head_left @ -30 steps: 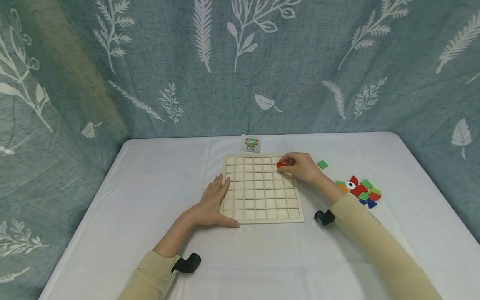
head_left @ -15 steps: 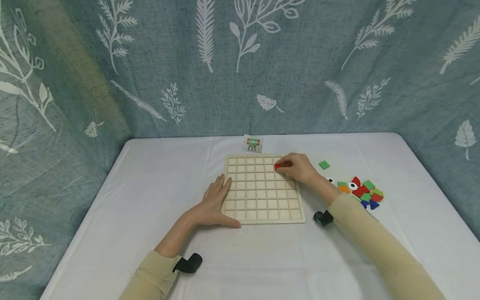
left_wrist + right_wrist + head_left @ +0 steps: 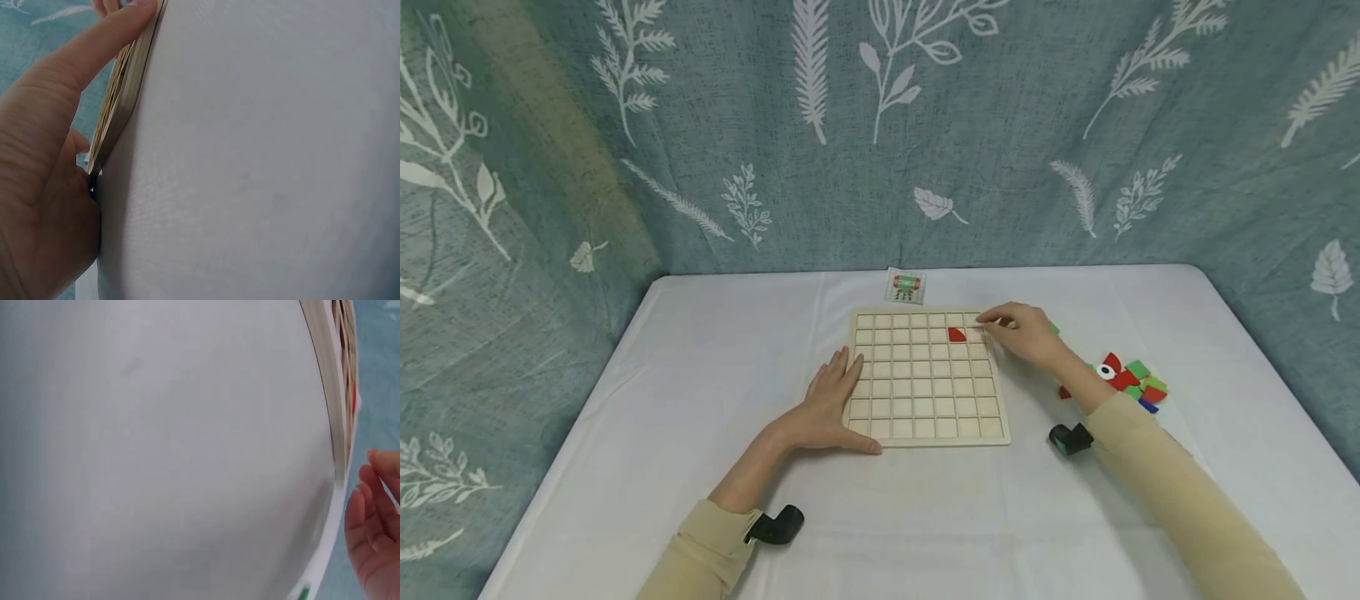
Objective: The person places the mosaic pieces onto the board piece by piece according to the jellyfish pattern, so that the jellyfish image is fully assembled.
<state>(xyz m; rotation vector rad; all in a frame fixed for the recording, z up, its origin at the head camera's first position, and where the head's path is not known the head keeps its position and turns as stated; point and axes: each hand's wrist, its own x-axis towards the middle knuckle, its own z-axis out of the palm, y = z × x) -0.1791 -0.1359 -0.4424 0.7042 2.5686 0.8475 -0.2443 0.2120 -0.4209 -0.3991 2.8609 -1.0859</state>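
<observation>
A wooden grid board (image 3: 925,367) lies on the white table. In one of its far right cells sits a red quarter-round piece (image 3: 956,334). My left hand (image 3: 820,412) rests at the board's near left corner, fingers spread along the left side and thumb against the front edge. The left wrist view shows that thumb (image 3: 106,44) touching the board's rim (image 3: 134,78). Over the far right corner of the board hovers my right hand (image 3: 1022,333), fingertips close together with nothing visible between them. In the right wrist view its fingers (image 3: 369,512) are loosely bent.
A pile of coloured pieces (image 3: 1131,382), red, green, orange-yellow and blue, lies right of the board, partly behind the right forearm. A green piece (image 3: 1055,328) peeks out behind the right hand. A small picture card (image 3: 906,287) lies beyond the board, near the patterned curtain.
The right hand has let go of the red piece, which now lies in a board cell, and has moved right. My left hand stays in place.
</observation>
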